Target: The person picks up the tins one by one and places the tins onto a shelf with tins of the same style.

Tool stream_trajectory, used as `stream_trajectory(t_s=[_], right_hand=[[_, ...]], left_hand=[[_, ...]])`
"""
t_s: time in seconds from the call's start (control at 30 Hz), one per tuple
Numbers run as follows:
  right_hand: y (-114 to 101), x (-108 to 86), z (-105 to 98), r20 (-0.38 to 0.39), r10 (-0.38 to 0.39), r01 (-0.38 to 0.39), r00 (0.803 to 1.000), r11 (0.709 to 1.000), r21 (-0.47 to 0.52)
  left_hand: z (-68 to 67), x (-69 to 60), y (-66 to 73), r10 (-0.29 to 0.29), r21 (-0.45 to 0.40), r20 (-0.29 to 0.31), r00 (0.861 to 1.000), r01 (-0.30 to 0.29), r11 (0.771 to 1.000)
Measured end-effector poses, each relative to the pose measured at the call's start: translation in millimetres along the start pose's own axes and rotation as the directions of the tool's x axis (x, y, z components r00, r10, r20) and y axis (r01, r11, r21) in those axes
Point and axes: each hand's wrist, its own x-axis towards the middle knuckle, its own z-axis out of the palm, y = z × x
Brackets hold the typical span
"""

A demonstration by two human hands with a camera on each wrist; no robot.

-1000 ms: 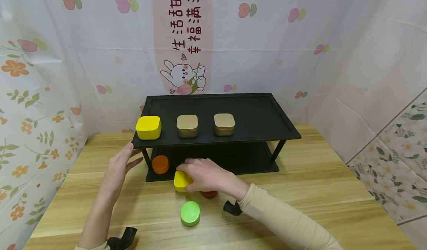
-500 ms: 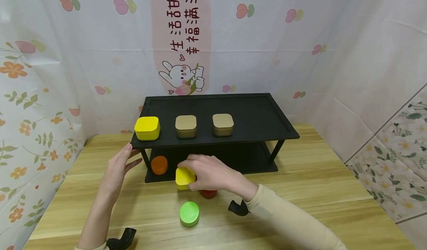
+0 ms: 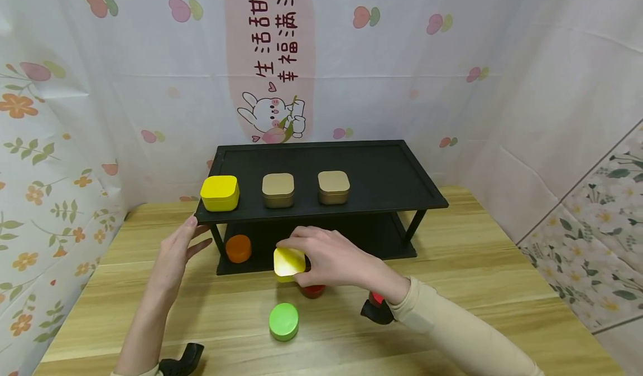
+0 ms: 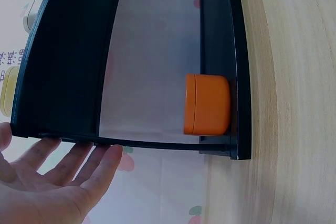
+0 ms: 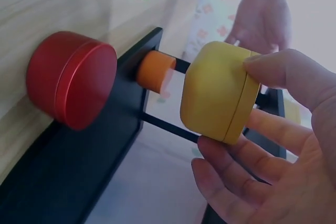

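Observation:
My right hand (image 3: 329, 256) pinches a yellow rounded-square tin (image 5: 218, 93) between thumb and fingers. It holds the tin tilted in front of the black two-tier shelf's (image 3: 382, 178) lower level. My left hand (image 3: 173, 253) is at the shelf's left end, its rather straight fingers touching the upper board's edge (image 4: 68, 140). Inside the lower level, at the left, is an orange tin (image 3: 238, 249). A red round tin (image 5: 71, 80) stands just before the shelf, partly hidden by my right hand in the head view. Nearer me is a green round tin (image 3: 283, 321).
On the upper board are another yellow tin (image 3: 220, 193) at the left corner and two gold-beige tins, one left (image 3: 278, 190) and one right (image 3: 334, 187). A patterned curtain (image 3: 402, 86) hangs behind the wooden table (image 3: 477, 259). Black wrist-camera mounts extend from both wrists.
My right hand has lifted the yellow tin slightly, moved it a little right and tilted it. The left hand stays at the shelf's end. The head view has shifted slightly.

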Motion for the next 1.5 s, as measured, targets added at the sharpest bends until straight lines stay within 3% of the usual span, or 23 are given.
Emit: stream_trajectory(t_s=[0.53,1.07,1.5], right_hand=[[9.5,-33.2,-29.9,-0.034,-0.012,0.012,0.999,1.000,0.012],[27.6,-63.7,-54.0,-0.098,0.005,-0.009,0.995,0.999,-0.038],[47.0,-86.6,-86.8,-0.161,-0.021,0.019,0.987,1.000,-0.016]], left_hand=[[0.4,0.0,-1.3,0.015,-0.017,-0.002,1.000,-0.015,1.000],[0.6,-0.5,-1.2,0.032,-0.021,-0.001,0.999,-0.032,0.999],[0.5,-0.7,-1.1,0.037,-0.027,0.004,0.999,-0.037,0.999]])
